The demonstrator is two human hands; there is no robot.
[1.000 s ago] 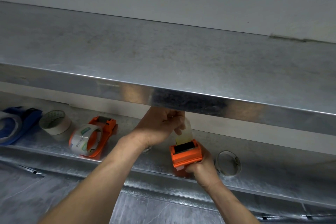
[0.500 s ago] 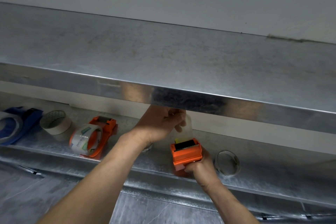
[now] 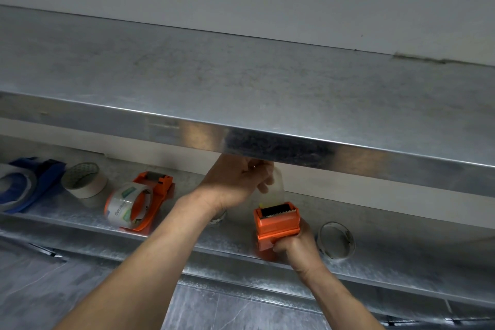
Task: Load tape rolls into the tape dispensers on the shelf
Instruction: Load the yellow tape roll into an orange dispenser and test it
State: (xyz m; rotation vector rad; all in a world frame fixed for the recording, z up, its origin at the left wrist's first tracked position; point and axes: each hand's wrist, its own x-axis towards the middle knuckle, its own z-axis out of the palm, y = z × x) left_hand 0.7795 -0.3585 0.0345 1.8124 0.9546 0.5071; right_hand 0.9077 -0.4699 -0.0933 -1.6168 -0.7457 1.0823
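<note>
My right hand [image 3: 294,245] grips the handle of an orange tape dispenser [image 3: 277,225] that stands on the lower metal shelf [image 3: 235,245]. Just above its toothed blade, my left hand [image 3: 235,182] pinches a strip of clear tape [image 3: 274,187] drawn up from the dispenser. The fingertips of that hand are partly hidden by the upper shelf's front edge. A second orange dispenser [image 3: 152,195] with a clear tape roll [image 3: 130,205] in it lies on its side further left.
A beige tape roll [image 3: 84,182] and a blue dispenser [image 3: 28,183] with a roll sit at the far left of the lower shelf. A thin, nearly empty tape ring [image 3: 336,240] stands right of my right hand. The upper shelf [image 3: 241,94] overhangs closely.
My left hand has drawn the clear tape strip a little higher above the blade. The dispenser and my right hand have hardly moved.
</note>
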